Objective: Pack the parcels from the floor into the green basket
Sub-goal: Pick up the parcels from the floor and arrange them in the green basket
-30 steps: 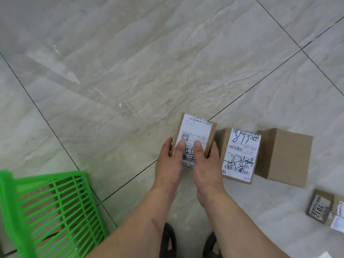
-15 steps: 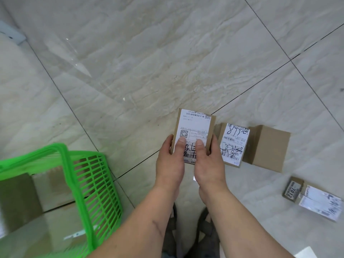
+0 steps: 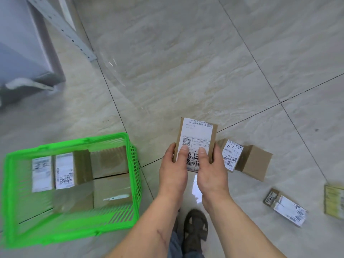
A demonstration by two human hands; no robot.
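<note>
I hold the labelled parcel point(image 3: 195, 144) in my left hand point(image 3: 174, 169) and right hand point(image 3: 212, 172), thumbs on its label, long axis pointing away. Left of the grip sits the green basket point(image 3: 11, 192) with several boxes; right of it, four parcels point(image 3: 243, 158) on the floor point(image 3: 186, 62).
</note>
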